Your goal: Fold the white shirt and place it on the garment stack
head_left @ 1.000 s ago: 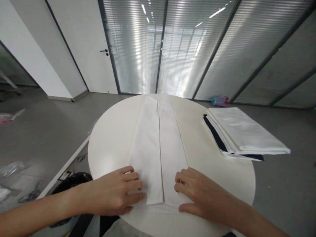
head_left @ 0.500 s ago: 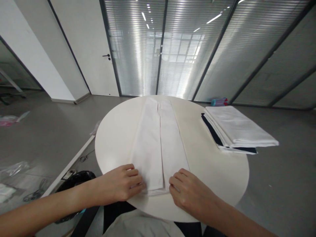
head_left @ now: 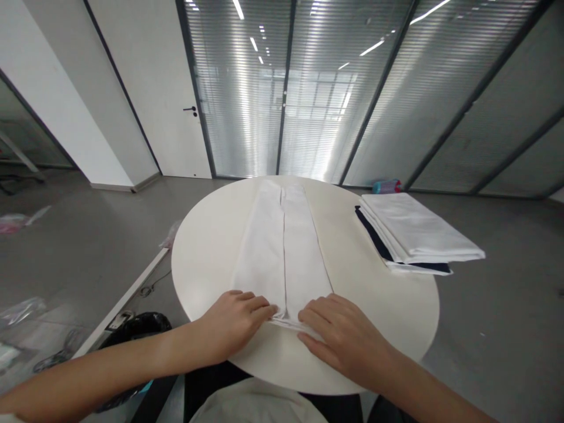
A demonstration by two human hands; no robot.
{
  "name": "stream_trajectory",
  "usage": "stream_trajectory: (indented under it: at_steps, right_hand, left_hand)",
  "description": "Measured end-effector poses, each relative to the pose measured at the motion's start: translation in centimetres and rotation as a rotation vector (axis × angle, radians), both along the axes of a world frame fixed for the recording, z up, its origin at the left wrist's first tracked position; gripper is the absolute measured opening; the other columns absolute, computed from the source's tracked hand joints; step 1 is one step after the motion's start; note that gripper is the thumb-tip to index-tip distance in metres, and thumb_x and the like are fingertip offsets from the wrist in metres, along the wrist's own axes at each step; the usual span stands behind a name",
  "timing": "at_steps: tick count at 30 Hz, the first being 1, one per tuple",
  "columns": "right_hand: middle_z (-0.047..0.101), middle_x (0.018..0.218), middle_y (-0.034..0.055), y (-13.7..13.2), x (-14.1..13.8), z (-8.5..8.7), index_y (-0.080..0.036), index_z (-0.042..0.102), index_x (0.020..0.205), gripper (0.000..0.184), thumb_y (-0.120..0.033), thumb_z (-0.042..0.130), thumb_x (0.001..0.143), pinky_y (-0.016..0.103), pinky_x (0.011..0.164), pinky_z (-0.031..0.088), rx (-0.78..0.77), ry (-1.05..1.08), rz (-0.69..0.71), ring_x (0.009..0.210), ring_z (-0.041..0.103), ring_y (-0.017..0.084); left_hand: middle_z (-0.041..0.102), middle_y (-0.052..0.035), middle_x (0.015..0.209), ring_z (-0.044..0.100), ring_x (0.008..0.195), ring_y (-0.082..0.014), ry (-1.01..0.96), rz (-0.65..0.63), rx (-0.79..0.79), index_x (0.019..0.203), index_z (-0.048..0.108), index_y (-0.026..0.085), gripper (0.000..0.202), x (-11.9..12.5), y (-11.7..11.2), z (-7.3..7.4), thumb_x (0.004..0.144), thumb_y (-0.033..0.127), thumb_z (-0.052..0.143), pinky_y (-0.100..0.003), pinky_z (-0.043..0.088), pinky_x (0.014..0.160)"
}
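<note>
long white cloth (head_left: pixel 282 241), folded lengthwise, centre seam

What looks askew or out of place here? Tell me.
The stack of folded cloths overhangs the right rim of the round table. Both hands, left and right, press the long white cloth, which lies straight.

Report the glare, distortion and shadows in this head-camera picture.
Head view: ceiling lights glare in streaks off the glass wall; wide-angle lens bends its frames outward; the white cloth nearly blends into the round table; soft shadows lie under the left hand and right hand.
</note>
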State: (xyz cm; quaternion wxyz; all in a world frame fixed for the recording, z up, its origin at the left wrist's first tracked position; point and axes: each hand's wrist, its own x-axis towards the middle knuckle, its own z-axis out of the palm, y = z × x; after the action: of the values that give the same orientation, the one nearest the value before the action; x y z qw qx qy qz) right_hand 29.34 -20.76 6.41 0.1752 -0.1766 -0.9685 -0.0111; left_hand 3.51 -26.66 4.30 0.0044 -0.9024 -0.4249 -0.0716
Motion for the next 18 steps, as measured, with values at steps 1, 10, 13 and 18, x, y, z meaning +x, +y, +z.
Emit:
stream_trajectory:
  at_steps: [1, 10, 13, 18]
  right_hand:
    - [0.069, 0.091, 0.0042, 0.2, 0.5, 0.1, -0.020, 0.064, 0.102, 0.017, -0.031, 0.067, 0.090, 0.035, 0.078, 0.045, -0.039, 0.005, 0.018, 0.083, 0.062, 0.021]
    - [0.070, 0.120, 0.0097, 4.9, 4.4, -3.1, -0.021, 0.068, 0.123, 0.044, -0.004, 0.052, 0.086, 0.039, 0.095, 0.053, -0.135, 0.056, -0.025, 0.111, 0.065, 0.021]
    - [0.071, 0.121, 0.0093, 5.4, 5.0, -4.1, -0.022, 0.072, 0.117, 0.038, -0.006, 0.054, 0.087, 0.039, 0.096, 0.055, -0.144, 0.026, -0.025, 0.112, 0.066, 0.021]
    - [0.069, 0.126, 0.0113, 5.6, 5.5, -4.3, -0.020, 0.068, 0.125, 0.036, -0.012, 0.059, 0.091, 0.039, 0.097, 0.056, -0.144, 0.066, -0.036, 0.116, 0.065, 0.021]
  left_hand:
    - [0.071, -0.0083, 0.105, 0.069, 0.087, -0.0207, -0.036, 0.009, -0.016, 0.130, 0.054, 0.017, 0.034, -0.2, 0.2, 0.1, 0.098, 0.014, 0.046, -0.033, 0.053, 0.074]
    - [0.070, -0.0086, 0.117, 0.067, 0.102, -0.0225, -0.085, -0.101, -0.116, 0.133, 0.055, 0.021, 0.043, -0.8, 0.2, 2.2, 0.092, 0.009, 0.051, -0.037, 0.052, 0.089]
    - [0.061, -0.0092, 0.134, 0.057, 0.123, -0.0253, -0.080, -0.202, -0.163, 0.144, 0.045, 0.024, 0.069, -2.0, -0.4, 2.4, 0.079, 0.006, 0.060, -0.041, 0.045, 0.105]
    - [0.054, -0.0104, 0.144, 0.047, 0.135, -0.0275, -0.073, -0.219, -0.081, 0.149, 0.041, 0.026, 0.077, -4.8, -1.1, 1.7, 0.076, 0.008, 0.059, -0.046, 0.037, 0.113]
